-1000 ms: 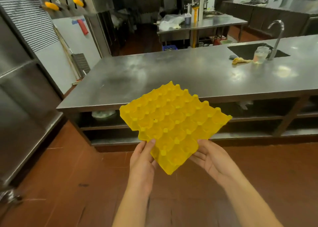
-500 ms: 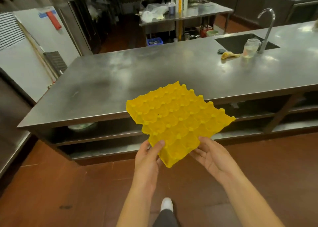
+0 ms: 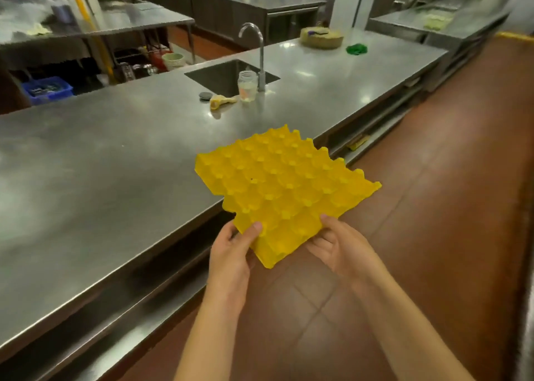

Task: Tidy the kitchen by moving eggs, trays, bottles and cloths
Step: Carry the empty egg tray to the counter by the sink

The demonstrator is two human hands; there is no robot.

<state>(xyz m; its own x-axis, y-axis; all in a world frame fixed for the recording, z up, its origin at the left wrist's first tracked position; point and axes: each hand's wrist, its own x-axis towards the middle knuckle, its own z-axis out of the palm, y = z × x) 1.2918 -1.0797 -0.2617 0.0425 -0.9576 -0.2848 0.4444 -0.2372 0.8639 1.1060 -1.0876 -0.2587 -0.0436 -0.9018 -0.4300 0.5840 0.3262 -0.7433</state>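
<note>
An empty yellow egg tray (image 3: pixel 286 187) is held level in front of me, its far corner over the front edge of the long steel counter (image 3: pixel 101 184). My left hand (image 3: pixel 231 253) grips the tray's near left edge, thumb on top. My right hand (image 3: pixel 338 244) grips the near right edge, thumb on top and fingers underneath. A clear jar (image 3: pixel 247 86) stands by the tap (image 3: pixel 257 54), with a yellow cloth (image 3: pixel 221 101) beside it. A green cloth (image 3: pixel 357 48) lies at the counter's far end.
A sink (image 3: pixel 228 74) is set into the counter, with a small dark disc (image 3: pixel 205 95) at its near rim. A round woven tray (image 3: pixel 321 37) sits far right on the counter. Shelves run under the counter. Red tiled floor (image 3: pixel 433 207) stretches to the right.
I have come up to the counter and turned right along it. The tray, still in both hands, now reaches over the counter's edge.
</note>
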